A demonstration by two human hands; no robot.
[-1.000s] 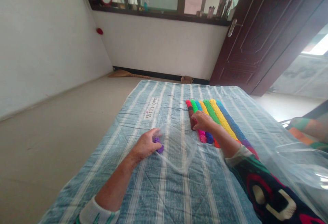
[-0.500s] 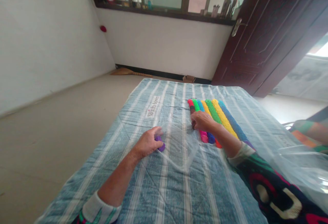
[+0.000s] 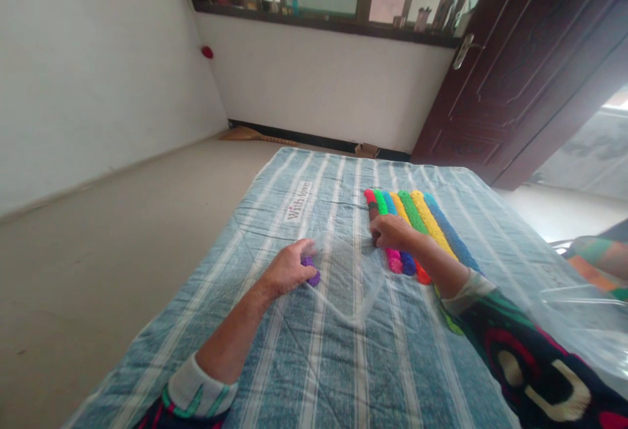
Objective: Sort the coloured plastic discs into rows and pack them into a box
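Note:
My left hand (image 3: 289, 270) grips the near-left edge of a clear plastic container (image 3: 350, 278), with small purple round pieces (image 3: 312, 272) showing by the thumb. Whether those pieces are inside the container or between the fingers, I cannot tell. To the right, my right hand (image 3: 390, 231) is closed, fingertips down at the dark brown pieces (image 3: 373, 210) in the leftmost row of a colourful layout. Its rows of small knobbly pieces run in red, green, blue, yellow (image 3: 434, 223) and more. My right forearm covers part of these rows.
A blue striped cloth (image 3: 294, 363) covers the table, with a "With love" print (image 3: 298, 201). At the right edge lies a clear plastic tray (image 3: 583, 324), beside a blurred multicoloured shape (image 3: 598, 259). A dark red door (image 3: 495, 76) stands behind.
The whole view has shifted slightly. My right hand has moved a little closer in to the leftmost row, at its brown pieces. My left hand keeps its hold on the container.

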